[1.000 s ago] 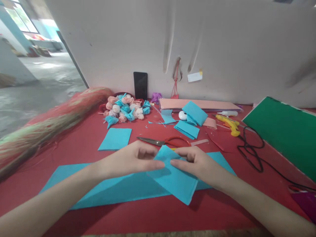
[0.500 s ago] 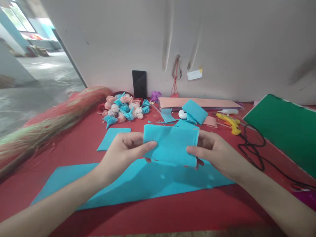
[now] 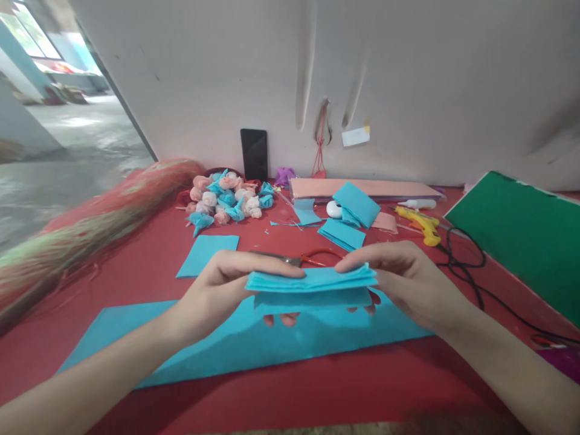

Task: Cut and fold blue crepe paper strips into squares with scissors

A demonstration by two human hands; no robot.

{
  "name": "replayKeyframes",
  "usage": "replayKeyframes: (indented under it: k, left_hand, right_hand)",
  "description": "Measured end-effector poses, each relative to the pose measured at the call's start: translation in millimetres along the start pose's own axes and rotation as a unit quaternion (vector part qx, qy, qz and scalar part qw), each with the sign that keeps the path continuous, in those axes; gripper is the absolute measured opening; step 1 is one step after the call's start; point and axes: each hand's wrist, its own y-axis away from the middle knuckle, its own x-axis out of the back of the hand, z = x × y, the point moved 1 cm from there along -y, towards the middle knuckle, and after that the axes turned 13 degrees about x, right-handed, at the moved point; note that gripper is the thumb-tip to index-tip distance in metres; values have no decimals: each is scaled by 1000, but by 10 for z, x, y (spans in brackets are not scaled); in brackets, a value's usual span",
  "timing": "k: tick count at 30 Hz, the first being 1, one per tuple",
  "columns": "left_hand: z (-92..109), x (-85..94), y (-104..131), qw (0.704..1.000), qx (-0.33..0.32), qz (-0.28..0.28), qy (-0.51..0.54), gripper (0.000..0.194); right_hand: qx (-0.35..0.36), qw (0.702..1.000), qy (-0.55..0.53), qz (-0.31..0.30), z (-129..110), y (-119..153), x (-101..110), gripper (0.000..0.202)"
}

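Note:
A folded stack of blue paper [image 3: 312, 279] is held between my two hands, its layered edge turned toward me. My left hand [image 3: 235, 279] grips the left end, with fingertips showing beneath. On the right end, my right hand [image 3: 399, 275] has its fingers on top and below. Under the hands a long blue paper strip [image 3: 190, 356] lies across the red table [image 3: 272, 402]. Just behind the stack are red-handled scissors [image 3: 317, 257], partly hidden. A blue square [image 3: 206, 254] lies to the left.
Paper flowers [image 3: 226, 199] are heaped at the back left beside a dark phone [image 3: 254, 154]. Further right lie more folded blue pieces [image 3: 356, 205], a yellow glue gun [image 3: 419, 223] with a black cord, and a green board [image 3: 525, 241]. A straw-like bundle [image 3: 113, 211] runs along the left edge.
The blue stack has tilted from facing me to nearly edge-on, and its lower layer has separated a little. Both hands have turned with it, so the scissors behind now show.

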Motion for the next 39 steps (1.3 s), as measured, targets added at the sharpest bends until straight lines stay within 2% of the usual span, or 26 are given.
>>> replayKeyframes:
  k: [4,8,10,18,24,35,39]
  left_hand:
    - [5,3,26,999,-22,-29,-16,21]
    - [-32,44,33,991,-82,-102,-31,21]
    - [-35,61,39,988,-99,-113,-44,22]
    - [3,57,68,979,-123,-124,-102,25]
    - [2,57,86,975,-127,-118,-140,28]
    - [29,60,61,957,-169,-128,-197,31]
    - [29,71,49,951,-188,-105,-220,35]
  right_hand:
    - [22,1000,-14,-8,9,26,24,26]
    - [52,997,-51,-37,22,27,34,24]
    - [50,995,-66,-52,18,23,28,21]
    - [59,989,-121,-66,3,22,-1,18]
    - [78,987,-117,-83,7,36,-2,22]
    - [61,985,-142,-81,55,11,-29,23]
    - [13,982,-174,-74,65,-14,-27,25]
